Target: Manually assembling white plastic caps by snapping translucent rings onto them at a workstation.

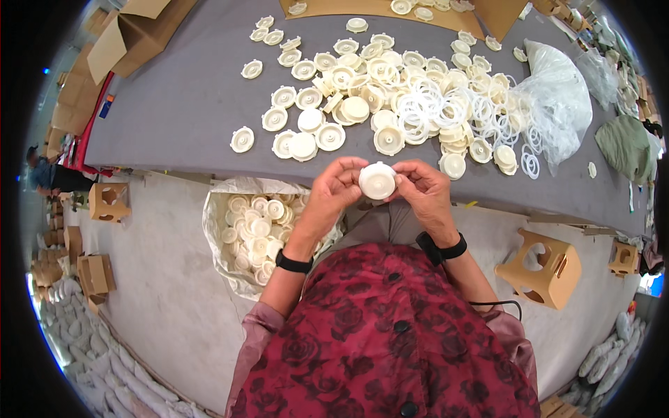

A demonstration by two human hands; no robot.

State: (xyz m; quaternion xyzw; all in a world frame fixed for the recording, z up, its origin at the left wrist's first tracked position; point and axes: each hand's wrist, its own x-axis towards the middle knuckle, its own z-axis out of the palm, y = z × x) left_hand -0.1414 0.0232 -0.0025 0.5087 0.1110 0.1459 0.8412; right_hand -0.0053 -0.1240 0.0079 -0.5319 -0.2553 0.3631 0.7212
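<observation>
Between both hands, just off the near edge of the table, is a round cream plastic cap point(378, 182). My left hand point(337, 189) pinches its left rim with thumb and fingers. On the opposite rim, my right hand point(423, 189) grips with thumb and forefinger. Beyond them, many similar cream caps point(329, 136) lie scattered and heaped on the table. Thin translucent white rings point(420, 111) are piled over the caps toward the right. Whether a ring sits in the held cap cannot be made out.
A grey-covered table point(181, 118) spans the view. A clear plastic bag point(557, 97) lies at its right, a cardboard box point(143, 35) at far left. By my left forearm a white sack point(217, 244) holds more caps. A brown stool point(547, 268) stands right.
</observation>
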